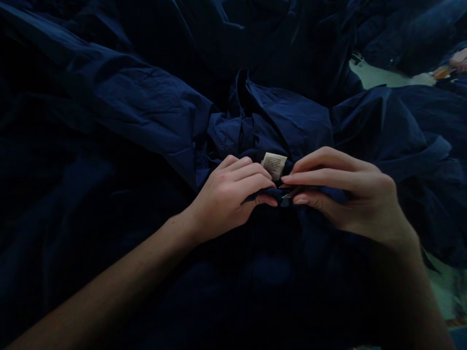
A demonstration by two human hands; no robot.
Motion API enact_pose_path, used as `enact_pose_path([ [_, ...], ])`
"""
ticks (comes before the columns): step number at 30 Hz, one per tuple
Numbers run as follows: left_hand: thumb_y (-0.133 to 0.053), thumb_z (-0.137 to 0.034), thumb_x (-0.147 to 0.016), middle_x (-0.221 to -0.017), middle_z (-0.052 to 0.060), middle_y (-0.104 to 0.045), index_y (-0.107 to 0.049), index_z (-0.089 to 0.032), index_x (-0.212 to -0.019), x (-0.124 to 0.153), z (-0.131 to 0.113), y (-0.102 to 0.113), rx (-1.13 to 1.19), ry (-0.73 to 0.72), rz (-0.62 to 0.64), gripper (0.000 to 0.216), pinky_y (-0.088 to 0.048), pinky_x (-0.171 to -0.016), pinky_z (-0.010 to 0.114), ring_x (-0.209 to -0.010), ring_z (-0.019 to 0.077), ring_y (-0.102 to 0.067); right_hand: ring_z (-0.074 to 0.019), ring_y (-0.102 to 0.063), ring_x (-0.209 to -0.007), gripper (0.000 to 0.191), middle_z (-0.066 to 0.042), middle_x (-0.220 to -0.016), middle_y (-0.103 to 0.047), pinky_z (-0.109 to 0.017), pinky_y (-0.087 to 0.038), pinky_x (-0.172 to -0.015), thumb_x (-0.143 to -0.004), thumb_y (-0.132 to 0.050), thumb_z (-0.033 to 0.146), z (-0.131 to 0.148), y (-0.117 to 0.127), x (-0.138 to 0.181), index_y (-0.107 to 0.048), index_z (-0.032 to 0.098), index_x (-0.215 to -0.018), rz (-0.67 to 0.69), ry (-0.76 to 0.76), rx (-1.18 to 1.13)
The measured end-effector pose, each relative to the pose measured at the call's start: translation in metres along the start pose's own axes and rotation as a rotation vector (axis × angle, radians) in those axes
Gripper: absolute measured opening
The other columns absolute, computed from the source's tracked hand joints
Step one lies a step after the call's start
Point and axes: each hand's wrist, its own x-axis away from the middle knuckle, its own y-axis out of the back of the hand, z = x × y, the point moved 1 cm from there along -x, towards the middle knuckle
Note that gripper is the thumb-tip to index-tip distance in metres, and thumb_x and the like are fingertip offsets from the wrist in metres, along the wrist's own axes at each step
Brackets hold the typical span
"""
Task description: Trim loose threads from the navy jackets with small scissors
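Observation:
A dark blue garment of thin, crinkled fabric spreads in front of me. My left hand is closed, pinching a folded edge of it between thumb and fingers. Just beyond those fingertips a white printed label stands up from the seam; its text is too small to read. My right hand is closed around small pointed metal thread snips, whose tips reach the fabric edge beside my left thumb. Most of the snips is hidden by the fingers.
More dark blue fabric lies heaped on the right and at the back. A pale surface shows at the upper right, near part of another person's hand. The left and lower areas are very dark.

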Motion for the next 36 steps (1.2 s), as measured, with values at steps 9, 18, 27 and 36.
enact_pose_path([
  [9,-0.066,-0.02,-0.101,-0.098,0.004,-0.079,-0.069,-0.018,-0.095,0.001,0.0,0.0,-0.038,-0.037,0.001,0.007,-0.042,-0.077,0.035,-0.085,0.0175,-0.065,-0.0177,-0.072,-0.085,0.019,-0.008,-0.099,-0.074,-0.029,-0.061,-0.07,-0.093,-0.077,0.025,-0.002,-0.006,-0.001,-0.083,0.024,-0.111,-0.015,-0.018,-0.072],
  [18,-0.065,-0.022,-0.101,-0.099,0.003,-0.079,-0.069,-0.02,-0.095,0.001,0.0,0.0,-0.052,-0.025,0.01,0.007,-0.043,-0.078,0.035,-0.087,0.0179,-0.067,-0.0183,-0.071,-0.082,0.017,-0.007,-0.097,-0.075,-0.03,-0.058,-0.064,-0.091,-0.079,0.023,0.0,-0.009,-0.001,-0.084,0.026,-0.108,-0.058,-0.016,-0.084],
  [27,-0.067,-0.02,-0.1,-0.098,0.003,-0.079,-0.069,-0.019,-0.095,0.0,0.001,0.0,-0.042,-0.035,-0.001,0.006,-0.043,-0.076,0.035,-0.085,0.018,-0.066,-0.0144,-0.069,-0.079,0.01,-0.006,-0.093,-0.074,-0.026,-0.056,-0.062,-0.091,-0.078,0.017,0.0,-0.012,0.0,-0.084,0.021,-0.099,-0.115,0.015,-0.096],
  [36,-0.072,-0.019,-0.096,-0.098,0.004,-0.079,-0.074,-0.018,-0.095,0.0,-0.002,0.0,-0.003,0.002,-0.058,0.002,-0.047,-0.079,0.034,-0.087,0.018,-0.068,-0.0178,-0.067,-0.08,0.018,-0.007,-0.101,-0.072,-0.033,-0.051,-0.064,-0.096,-0.071,0.023,-0.003,-0.012,0.004,-0.082,0.024,-0.11,-0.363,-0.152,-0.255],
])
